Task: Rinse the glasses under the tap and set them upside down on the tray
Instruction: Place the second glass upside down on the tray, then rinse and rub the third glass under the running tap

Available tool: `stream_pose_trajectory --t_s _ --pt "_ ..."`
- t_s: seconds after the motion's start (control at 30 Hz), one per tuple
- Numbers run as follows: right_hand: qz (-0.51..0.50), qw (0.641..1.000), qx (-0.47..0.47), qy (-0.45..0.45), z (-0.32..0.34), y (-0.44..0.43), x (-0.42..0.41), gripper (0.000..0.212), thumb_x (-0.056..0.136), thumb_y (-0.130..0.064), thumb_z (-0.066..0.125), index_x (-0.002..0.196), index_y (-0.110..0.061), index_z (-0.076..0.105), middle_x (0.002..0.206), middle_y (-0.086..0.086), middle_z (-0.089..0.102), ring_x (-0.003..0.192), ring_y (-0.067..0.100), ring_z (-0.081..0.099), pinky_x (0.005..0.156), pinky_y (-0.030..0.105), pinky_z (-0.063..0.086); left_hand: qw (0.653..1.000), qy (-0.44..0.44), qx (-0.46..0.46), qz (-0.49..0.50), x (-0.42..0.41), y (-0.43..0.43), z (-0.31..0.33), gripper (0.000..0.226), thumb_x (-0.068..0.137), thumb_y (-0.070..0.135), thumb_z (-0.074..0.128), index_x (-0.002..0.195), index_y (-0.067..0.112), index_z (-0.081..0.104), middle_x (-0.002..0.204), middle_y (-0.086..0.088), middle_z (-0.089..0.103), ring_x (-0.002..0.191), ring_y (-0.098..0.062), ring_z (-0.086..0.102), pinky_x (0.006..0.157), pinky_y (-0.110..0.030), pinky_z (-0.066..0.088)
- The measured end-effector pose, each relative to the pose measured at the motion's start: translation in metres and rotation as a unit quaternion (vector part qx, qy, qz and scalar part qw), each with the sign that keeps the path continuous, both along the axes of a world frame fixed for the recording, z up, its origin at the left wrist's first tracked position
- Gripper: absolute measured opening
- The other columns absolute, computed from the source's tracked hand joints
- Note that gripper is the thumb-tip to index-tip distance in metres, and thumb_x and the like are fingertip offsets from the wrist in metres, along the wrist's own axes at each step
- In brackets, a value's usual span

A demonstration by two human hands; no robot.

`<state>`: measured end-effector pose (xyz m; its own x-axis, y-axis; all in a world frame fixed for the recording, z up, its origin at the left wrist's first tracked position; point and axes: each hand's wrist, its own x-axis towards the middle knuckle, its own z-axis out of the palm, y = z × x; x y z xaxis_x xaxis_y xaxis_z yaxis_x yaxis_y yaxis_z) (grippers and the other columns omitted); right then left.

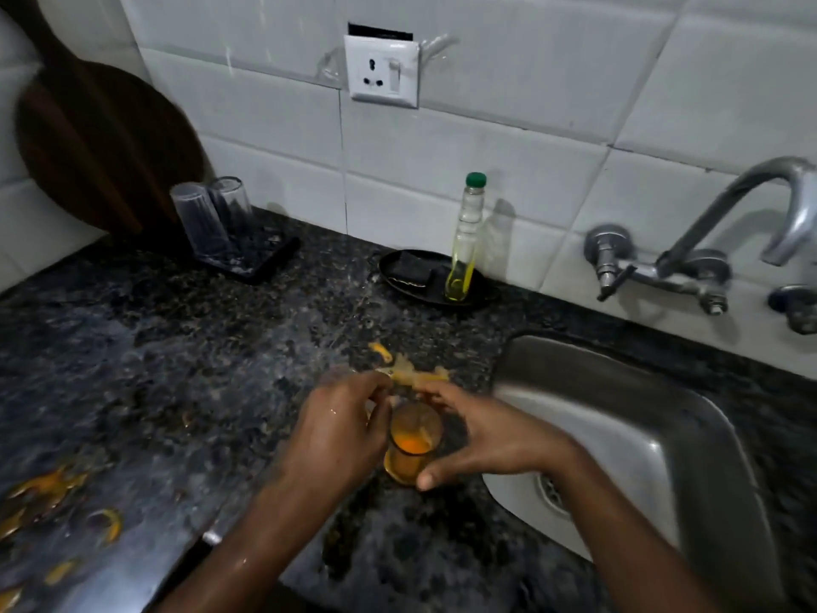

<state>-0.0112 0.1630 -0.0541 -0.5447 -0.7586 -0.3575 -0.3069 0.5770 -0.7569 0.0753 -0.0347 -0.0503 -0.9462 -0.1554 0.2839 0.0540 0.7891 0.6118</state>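
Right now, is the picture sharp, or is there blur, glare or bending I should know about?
Head view: the left hand and right hand and the orange-stained glass are motion-blurred; tile lines and the sink rim bow from the wide lens; a pale sheen glares on the granite counter; the green-capped bottle throws a soft shadow on the tiles.
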Motion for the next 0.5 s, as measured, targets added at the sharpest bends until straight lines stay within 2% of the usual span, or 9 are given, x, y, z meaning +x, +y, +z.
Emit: stream_pose_trajectory --t_s 0.03,0.1,0.13,0.2,0.23,0.3,0.4,0.5 --pt "-0.027 0.999 -0.013 0.017 -0.014 -0.001 0.006 0.103 0.066 -0.049 0.086 0.149 -0.037 0.026 0.149 -0.017 0.041 0.134 0.002 0.042 0.113 0.031 0.037 1.0 -0.012 0.0 0.01 0.001 0.008 -0.002 0.007 0.089 0.024 0.065 0.09 0.018 0.069 0.084 0.001 0.07 0.07 -0.016 0.059 0.059 -0.024 0.04" --pt "-0.078 0.994 -0.07 0.041 -0.042 -0.009 0.016 0.095 0.066 -0.046 0.085 0.144 -0.031 0.033 0.14 -0.009 0.052 0.126 0.006 0.052 0.106 0.033 0.044 0.997 -0.07 -0.006 0.036 0.002 0.02 -0.007 0.013 0.089 0.028 0.066 0.084 0.016 0.065 0.084 -0.005 0.069 0.075 -0.022 0.062 0.061 -0.03 0.044" --pt "-0.11 0.988 -0.105 0.037 -0.052 -0.012 0.021 0.088 0.067 -0.043 0.085 0.139 -0.029 0.038 0.131 -0.009 0.058 0.118 0.004 0.057 0.101 0.031 0.047 0.992 -0.114 -0.017 0.045 0.001 0.027 -0.012 0.017 0.09 0.031 0.064 0.084 0.015 0.064 0.085 -0.006 0.069 0.08 -0.025 0.064 0.063 -0.033 0.047" --pt "-0.164 0.974 -0.155 0.027 -0.069 -0.013 0.025 0.075 0.071 -0.03 0.087 0.13 -0.023 0.04 0.112 -0.012 0.063 0.102 -0.005 0.06 0.09 0.019 0.048 0.984 -0.168 -0.034 0.049 -0.001 0.038 -0.021 0.021 0.092 0.036 0.06 0.083 0.017 0.063 0.084 -0.007 0.07 0.083 -0.027 0.066 0.06 -0.033 0.044" --pt "-0.18 0.969 -0.17 0.016 -0.073 -0.012 0.025 0.072 0.073 -0.021 0.086 0.127 -0.021 0.039 0.107 -0.013 0.062 0.098 -0.009 0.059 0.088 0.014 0.046 0.984 -0.17 -0.03 0.049 -0.002 0.043 -0.023 0.021 0.092 0.035 0.059 0.081 0.018 0.062 0.081 -0.007 0.069 0.082 -0.027 0.065 0.058 -0.032 0.04" --pt "-0.206 0.961 -0.185 -0.007 -0.075 -0.003 0.026 0.069 0.074 -0.013 0.085 0.126 -0.021 0.04 0.106 -0.008 0.063 0.094 -0.008 0.061 0.085 0.015 0.048 0.985 -0.163 -0.012 0.054 -0.005 0.05 -0.024 0.023 0.094 0.032 0.058 0.078 0.017 0.063 0.076 -0.006 0.067 0.076 -0.025 0.064 0.056 -0.032 0.039" --pt "-0.281 0.939 -0.198 0.0 -0.068 0.025 0.022 0.063 0.069 -0.015 0.088 0.116 -0.027 0.048 0.104 -0.002 0.07 0.09 0.001 0.066 0.077 0.02 0.052 0.984 -0.157 0.072 0.037 -0.017 0.063 -0.025 0.029 0.097 0.038 0.055 0.08 0.017 0.066 0.069 0.001 0.064 0.067 -0.017 0.059 0.055 -0.027 0.042" --pt "-0.356 0.912 -0.202 0.043 -0.052 0.06 0.006 0.057 0.068 -0.016 0.088 0.107 -0.03 0.049 0.098 -0.002 0.07 0.088 0.007 0.068 0.078 0.028 0.055 0.974 -0.171 0.147 -0.006 -0.043 0.08 -0.035 0.046 0.097 0.051 0.048 0.082 0.013 0.068 0.075 -0.008 0.07 0.068 -0.022 0.066 0.064 -0.042 0.054"
